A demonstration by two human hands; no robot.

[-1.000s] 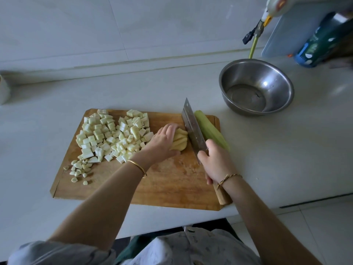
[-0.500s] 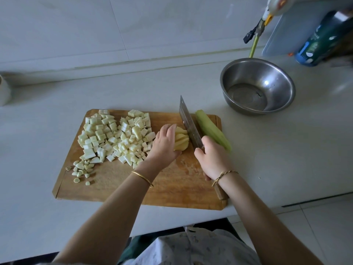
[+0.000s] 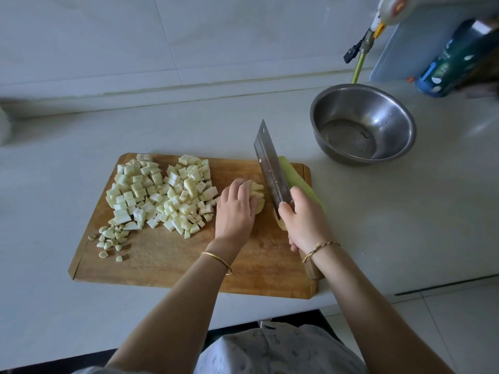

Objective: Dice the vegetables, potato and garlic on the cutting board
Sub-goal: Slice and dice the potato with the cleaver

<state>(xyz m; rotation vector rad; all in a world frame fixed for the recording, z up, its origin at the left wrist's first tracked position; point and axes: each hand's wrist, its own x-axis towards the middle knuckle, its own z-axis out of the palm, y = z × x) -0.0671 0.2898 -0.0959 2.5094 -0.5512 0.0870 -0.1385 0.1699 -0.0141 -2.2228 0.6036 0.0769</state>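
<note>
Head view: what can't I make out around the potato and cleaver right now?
All in the head view.
Potato: mostly under the left hand; remaining size unclear.
Cleaver: seen from its spine; whether its edge meets the cutting board is hidden.
Green vegetable: behind blade and right hand; its length is hidden.
Blue bottle: blurred, cut by the right edge; label unreadable.

A steel bowl (image 3: 390, 118) stands on the pale countertop (image 3: 405, 211) at the right of the frame. Behind it, in the upper right, a yellow hose (image 3: 358, 67) with a black valve handle (image 3: 350, 54) rises beside a pale blue board (image 3: 405, 49) that leans against the white tiled wall (image 3: 189, 36). A blue-green bottle (image 3: 442, 68) stands just beside the board. Floor tiles (image 3: 459, 319) show at lower right.
</note>
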